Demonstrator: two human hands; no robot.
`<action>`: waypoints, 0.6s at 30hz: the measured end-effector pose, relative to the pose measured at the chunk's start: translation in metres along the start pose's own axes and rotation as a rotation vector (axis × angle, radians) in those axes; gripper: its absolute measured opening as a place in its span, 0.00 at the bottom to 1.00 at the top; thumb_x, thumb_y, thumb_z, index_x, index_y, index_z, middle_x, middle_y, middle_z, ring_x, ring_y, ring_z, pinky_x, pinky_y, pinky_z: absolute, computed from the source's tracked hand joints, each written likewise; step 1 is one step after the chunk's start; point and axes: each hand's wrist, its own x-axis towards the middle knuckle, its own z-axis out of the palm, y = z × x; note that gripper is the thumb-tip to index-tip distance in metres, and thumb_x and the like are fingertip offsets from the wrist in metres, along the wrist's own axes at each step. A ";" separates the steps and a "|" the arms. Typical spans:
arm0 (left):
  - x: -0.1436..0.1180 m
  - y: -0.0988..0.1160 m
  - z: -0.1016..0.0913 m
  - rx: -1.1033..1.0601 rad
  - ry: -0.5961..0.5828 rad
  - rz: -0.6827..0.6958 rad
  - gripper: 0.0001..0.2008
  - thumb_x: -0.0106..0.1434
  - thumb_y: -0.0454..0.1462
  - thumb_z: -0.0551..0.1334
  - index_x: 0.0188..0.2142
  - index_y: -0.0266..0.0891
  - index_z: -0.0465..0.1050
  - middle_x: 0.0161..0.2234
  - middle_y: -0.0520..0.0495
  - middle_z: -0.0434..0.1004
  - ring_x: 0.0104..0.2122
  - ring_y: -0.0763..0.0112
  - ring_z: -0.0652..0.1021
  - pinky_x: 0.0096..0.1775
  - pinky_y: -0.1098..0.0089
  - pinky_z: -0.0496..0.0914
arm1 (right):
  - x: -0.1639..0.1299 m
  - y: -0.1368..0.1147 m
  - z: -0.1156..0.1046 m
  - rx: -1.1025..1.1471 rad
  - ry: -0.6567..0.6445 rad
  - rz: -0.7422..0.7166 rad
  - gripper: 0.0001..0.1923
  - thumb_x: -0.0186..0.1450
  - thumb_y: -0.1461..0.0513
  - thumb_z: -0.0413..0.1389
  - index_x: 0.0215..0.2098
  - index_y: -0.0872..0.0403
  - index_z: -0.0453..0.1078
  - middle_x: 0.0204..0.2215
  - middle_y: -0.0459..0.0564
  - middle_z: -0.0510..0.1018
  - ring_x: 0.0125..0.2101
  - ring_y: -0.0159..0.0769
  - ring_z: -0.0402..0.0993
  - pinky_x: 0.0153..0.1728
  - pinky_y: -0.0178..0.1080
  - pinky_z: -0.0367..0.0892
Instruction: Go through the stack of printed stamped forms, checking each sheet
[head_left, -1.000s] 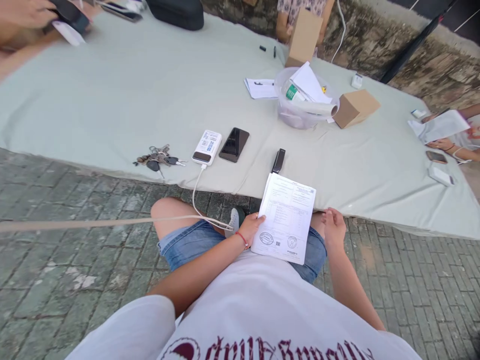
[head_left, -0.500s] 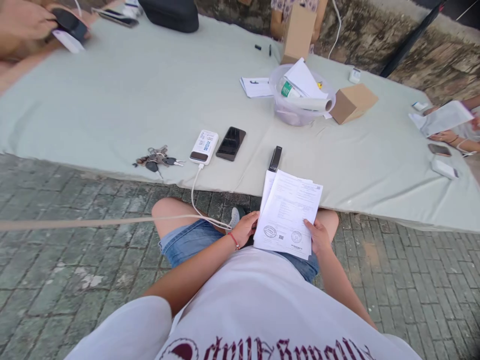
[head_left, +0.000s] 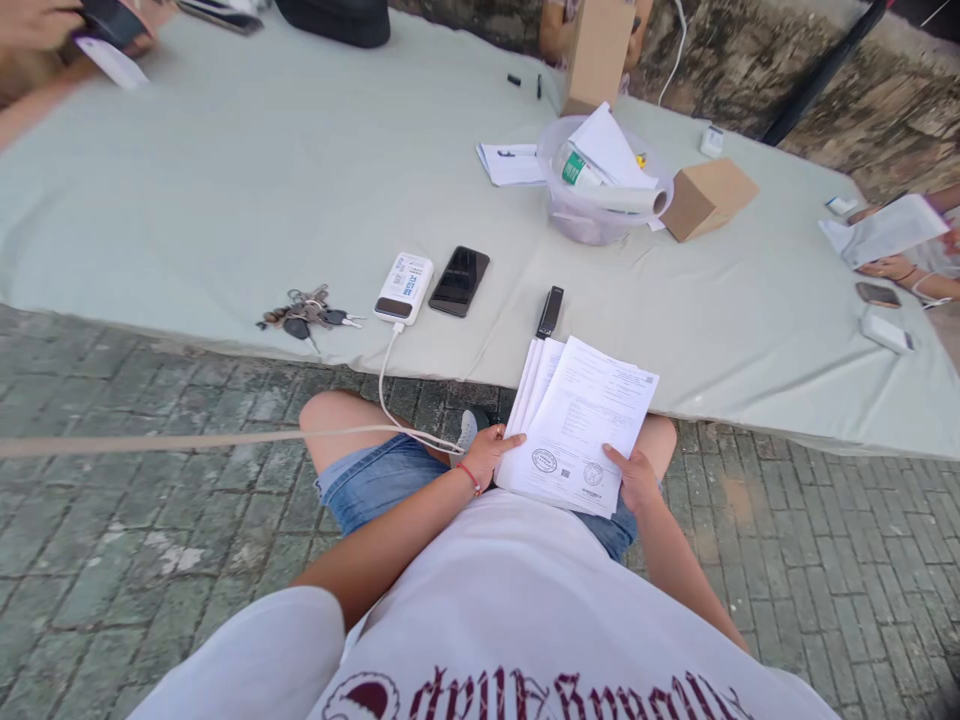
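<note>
A stack of printed papers (head_left: 592,410) rests over my lap against the table's near edge, its sheets fanned toward the left. Two round stamps and a small square code mark the top sheet. My left hand (head_left: 489,452) grips the stack's lower left edge, thumb on top and the other fingers partly hidden beneath. On the right side, my right hand (head_left: 634,478) pinches the papers with its thumb on the top sheet. Just beyond the papers lies a black stapler (head_left: 550,312), its near end close to the sheets.
A phone (head_left: 460,281), a white power bank (head_left: 404,288) with a cable and a bunch of keys (head_left: 311,314) lie on the table. Farther back stand a plastic basin (head_left: 589,228) and a cardboard box (head_left: 710,199). Other people's hands (head_left: 896,270) work at the far sides.
The papers have fanned out wider, with more sheet edges showing on the left. The top sheet has shifted slightly right. My left thumb now lies over the stack's edge.
</note>
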 end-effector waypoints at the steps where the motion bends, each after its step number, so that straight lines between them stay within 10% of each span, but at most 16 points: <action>1: -0.001 0.001 -0.001 -0.030 -0.009 -0.019 0.30 0.39 0.47 0.83 0.38 0.33 0.80 0.36 0.39 0.85 0.35 0.57 0.83 0.43 0.57 0.76 | 0.000 0.000 -0.002 -0.001 -0.002 0.009 0.32 0.51 0.55 0.76 0.52 0.50 0.78 0.54 0.54 0.82 0.57 0.57 0.78 0.59 0.58 0.76; 18: -0.002 0.004 0.009 -0.073 -0.192 -0.108 0.31 0.45 0.47 0.81 0.45 0.31 0.82 0.42 0.32 0.86 0.43 0.45 0.85 0.52 0.48 0.76 | 0.008 -0.010 -0.014 -0.016 0.043 -0.023 0.30 0.50 0.53 0.76 0.49 0.52 0.79 0.52 0.56 0.84 0.59 0.58 0.76 0.64 0.62 0.69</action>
